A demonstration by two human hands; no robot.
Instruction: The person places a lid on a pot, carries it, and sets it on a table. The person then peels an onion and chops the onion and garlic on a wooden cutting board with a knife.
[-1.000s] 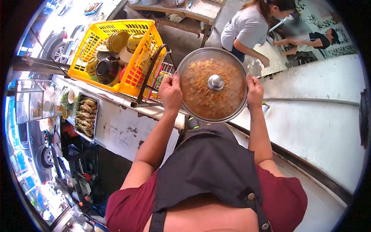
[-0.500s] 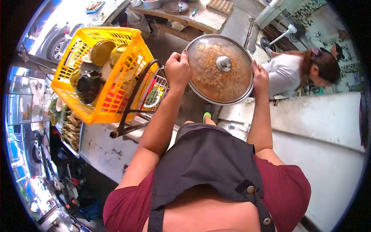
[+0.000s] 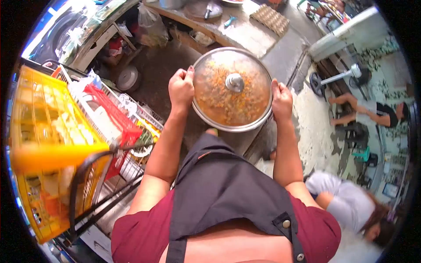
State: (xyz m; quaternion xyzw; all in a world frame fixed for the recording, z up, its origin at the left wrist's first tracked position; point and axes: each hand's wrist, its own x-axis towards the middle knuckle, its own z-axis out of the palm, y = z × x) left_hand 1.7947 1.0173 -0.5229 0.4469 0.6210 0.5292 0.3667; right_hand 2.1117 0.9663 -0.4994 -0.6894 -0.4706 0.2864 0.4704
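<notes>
1 lidded pan (image 3: 232,103) at clock centre (12 = top of view), held out beyond the apron. Glass lid (image 3: 210,87) on, metal knob (image 3: 235,82) in the middle; orange-brown food (image 3: 245,111) visible through it.

2 hands, apart, clamped on opposite sides of the pan: left hand (image 3: 182,87) at 9, right hand (image 3: 283,100) at 3. Can't see whether fingers wrap handles or just rim.

Outward from there:
- 6: black apron (image 3: 228,188) over maroon sleeves (image 3: 142,232).
- 8: yellow crate (image 3: 105,162), nearest part blurred, at left edge of view. Red mesh (image 3: 103,103) and wire rack just beside it.
- 9: round pot (image 3: 128,79), low down, well apart from pan.
- 10: clear plastic bag (image 3: 151,26).
- 12: worktop (image 3: 245,33) with a knife (image 3: 208,12) and a teal-handled tool (image 3: 229,21).
- 1: egg tray (image 3: 269,19), same worktop.
- 3: fan (image 3: 335,79), then 1 seated person (image 3: 370,115).
- Between 4 and 5: 1 person in grey (image 3: 344,199), bent over, blurred.
</notes>
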